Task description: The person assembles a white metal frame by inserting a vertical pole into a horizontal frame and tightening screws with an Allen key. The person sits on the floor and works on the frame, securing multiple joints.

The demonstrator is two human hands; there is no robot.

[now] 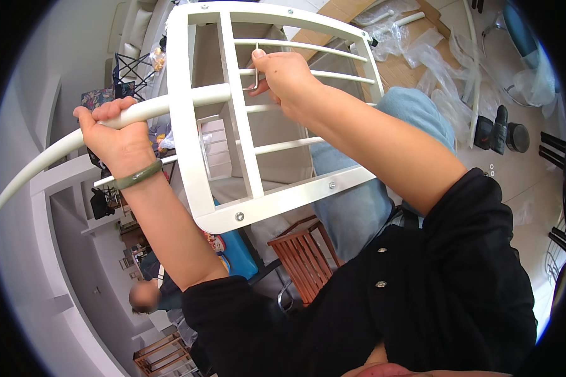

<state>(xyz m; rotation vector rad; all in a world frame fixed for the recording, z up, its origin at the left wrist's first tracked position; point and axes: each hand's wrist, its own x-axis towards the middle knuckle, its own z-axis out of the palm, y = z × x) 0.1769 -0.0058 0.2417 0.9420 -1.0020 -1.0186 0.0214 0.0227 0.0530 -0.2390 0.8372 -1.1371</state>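
A white chair-like frame [190, 144] with several thin rods [295, 49] across it is tilted up in front of me. My left hand [121, 141] is wrapped round a curved, tapering white leg [44, 160]. Its thick end passes the frame's outer rail and meets the inner crossbar [231, 63]. Between the thumb and fingers of my right hand [287, 78] is a thin bent metal hex key [256, 74], at the far side of that crossbar near the leg's end. Any screw under the key is hidden. Metal bolts [239, 216] show in the frame's rails.
Flattened cardboard [431, 60] and crumpled clear plastic [449, 74] lie on the floor at the far right, near black round containers [517, 137]. A brown slatted wooden stool [302, 254] stands below the frame. Another person [146, 295] is at the lower left.
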